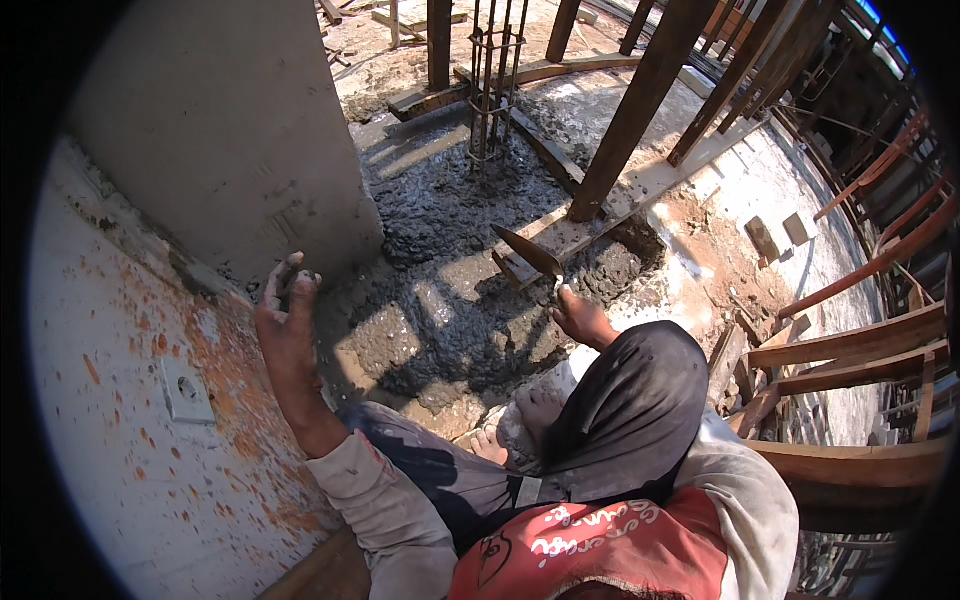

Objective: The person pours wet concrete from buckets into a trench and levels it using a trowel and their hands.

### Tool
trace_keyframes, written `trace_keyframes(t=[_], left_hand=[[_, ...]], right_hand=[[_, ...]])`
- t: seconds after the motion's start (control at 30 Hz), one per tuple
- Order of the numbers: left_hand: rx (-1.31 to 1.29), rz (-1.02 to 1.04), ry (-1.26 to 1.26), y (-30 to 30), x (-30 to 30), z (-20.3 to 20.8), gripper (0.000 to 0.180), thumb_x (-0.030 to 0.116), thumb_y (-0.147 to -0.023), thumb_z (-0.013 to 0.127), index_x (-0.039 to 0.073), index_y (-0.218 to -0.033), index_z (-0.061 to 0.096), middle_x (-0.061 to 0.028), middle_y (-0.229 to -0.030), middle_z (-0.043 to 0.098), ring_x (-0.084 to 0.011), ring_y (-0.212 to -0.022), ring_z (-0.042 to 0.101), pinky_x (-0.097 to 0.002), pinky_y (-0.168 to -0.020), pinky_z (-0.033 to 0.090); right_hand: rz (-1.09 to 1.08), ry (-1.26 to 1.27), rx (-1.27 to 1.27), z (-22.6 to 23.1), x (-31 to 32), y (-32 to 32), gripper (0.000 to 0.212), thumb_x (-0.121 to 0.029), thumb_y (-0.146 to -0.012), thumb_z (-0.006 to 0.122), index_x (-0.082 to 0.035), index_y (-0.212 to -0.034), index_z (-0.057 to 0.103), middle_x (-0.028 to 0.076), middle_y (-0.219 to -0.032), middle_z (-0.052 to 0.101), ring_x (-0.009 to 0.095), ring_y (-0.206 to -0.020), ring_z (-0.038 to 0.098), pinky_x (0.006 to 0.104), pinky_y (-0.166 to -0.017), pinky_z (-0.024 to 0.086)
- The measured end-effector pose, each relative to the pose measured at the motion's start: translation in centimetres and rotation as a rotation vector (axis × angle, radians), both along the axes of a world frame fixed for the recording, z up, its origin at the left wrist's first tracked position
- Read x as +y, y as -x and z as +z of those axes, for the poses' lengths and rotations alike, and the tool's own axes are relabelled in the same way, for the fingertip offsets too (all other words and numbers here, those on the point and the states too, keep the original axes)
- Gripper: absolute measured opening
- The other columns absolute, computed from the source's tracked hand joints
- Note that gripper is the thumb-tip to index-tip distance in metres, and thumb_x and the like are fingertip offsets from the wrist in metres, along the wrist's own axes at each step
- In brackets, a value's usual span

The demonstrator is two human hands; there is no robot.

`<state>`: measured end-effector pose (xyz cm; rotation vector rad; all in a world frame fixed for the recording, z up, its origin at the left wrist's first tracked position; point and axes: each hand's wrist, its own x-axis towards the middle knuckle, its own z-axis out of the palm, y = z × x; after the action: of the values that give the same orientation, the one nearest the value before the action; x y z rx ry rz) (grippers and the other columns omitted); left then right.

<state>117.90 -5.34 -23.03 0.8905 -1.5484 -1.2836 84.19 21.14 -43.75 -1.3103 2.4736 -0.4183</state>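
My right hand [585,318] is closed round the handle of a trowel [530,251]. The pointed blade reaches up and left, over the end of a wooden board beside the wet concrete [430,300]. Raised at the left, next to the grey plastered column [230,140], is my left hand [286,315]. It holds nothing; its fingers are apart, slightly bent and smeared with grey mortar. Dark, lumpy concrete spreads between the column and the boards, around upright steel bars tied with hoops [490,90]. My bare feet [510,430] are at its near edge.
Slanting wooden posts [640,110] stand beyond my right hand. On the left, an orange-stained white wall bears a square socket plate [188,390]. Loose brick pieces [762,241] lie on the right, near curved timber [850,465] and reddish poles [880,262].
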Motion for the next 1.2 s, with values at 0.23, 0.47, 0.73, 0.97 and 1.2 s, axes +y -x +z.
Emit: trace_keyframes(t=[0.23, 0.47, 0.73, 0.97, 1.2], left_hand=[[-0.016, 0.017, -0.047, 0.6, 0.6, 0.5, 0.040, 0.019, -0.094, 0.062, -0.004, -0.126, 0.057, -0.0132, -0.119, 0.059, -0.0188, -0.104, 0.059, -0.0324, -0.094, 0.045], [-0.126, 0.034, -0.015, 0.6, -0.1, -0.6, 0.040, 0.017, -0.093, 0.061, -0.005, -0.125, 0.057, -0.0140, -0.121, 0.059, -0.0211, -0.109, 0.057, -0.0335, -0.096, 0.044], [-0.458, 0.134, 0.035, 0.6, -1.2, -1.7, 0.038, 0.017, -0.090, 0.061, -0.002, -0.123, 0.059, -0.0140, -0.116, 0.060, -0.0226, -0.107, 0.056, -0.0361, -0.096, 0.044], [-0.624, 0.165, 0.025, 1.2, -1.7, -2.4, 0.038, 0.017, -0.087, 0.059, -0.002, -0.121, 0.059, -0.0134, -0.115, 0.061, -0.0231, -0.107, 0.057, -0.0361, -0.095, 0.044], [-0.754, 0.149, 0.024, 2.2, -2.3, -2.6, 0.040, 0.012, -0.084, 0.057, -0.004, -0.121, 0.058, -0.0161, -0.119, 0.061, -0.0259, -0.112, 0.057, -0.0376, -0.099, 0.042]], right_hand=[[-0.062, 0.406, -0.615, 4.3, -3.1, 4.5, 0.029, -0.026, -0.091, 0.063, -0.006, -0.110, 0.052, 0.012, -0.071, 0.052, 0.025, -0.068, 0.057, 0.0392, -0.064, 0.047], [-0.465, 0.758, -1.277, 4.3, -14.7, 15.2, 0.013, -0.020, -0.096, 0.053, -0.007, -0.094, 0.052, 0.005, -0.064, 0.055, 0.018, -0.050, 0.056, 0.0305, -0.043, 0.047], [-0.829, 1.114, -1.348, 1.7, -25.2, 19.7, 0.014, -0.015, -0.091, 0.056, -0.009, -0.103, 0.052, 0.009, -0.076, 0.054, 0.022, -0.058, 0.057, 0.0370, -0.045, 0.051], [-0.809, 1.129, -1.317, 0.6, -30.0, 26.3, 0.024, -0.034, -0.093, 0.059, -0.011, -0.087, 0.057, 0.002, -0.067, 0.048, 0.014, -0.047, 0.048, 0.0305, -0.035, 0.042], [-0.609, 0.709, -1.219, 0.7, -27.7, 28.0, 0.017, -0.024, -0.090, 0.062, -0.012, -0.080, 0.054, -0.001, -0.061, 0.047, 0.015, -0.045, 0.043, 0.0325, -0.039, 0.040]])
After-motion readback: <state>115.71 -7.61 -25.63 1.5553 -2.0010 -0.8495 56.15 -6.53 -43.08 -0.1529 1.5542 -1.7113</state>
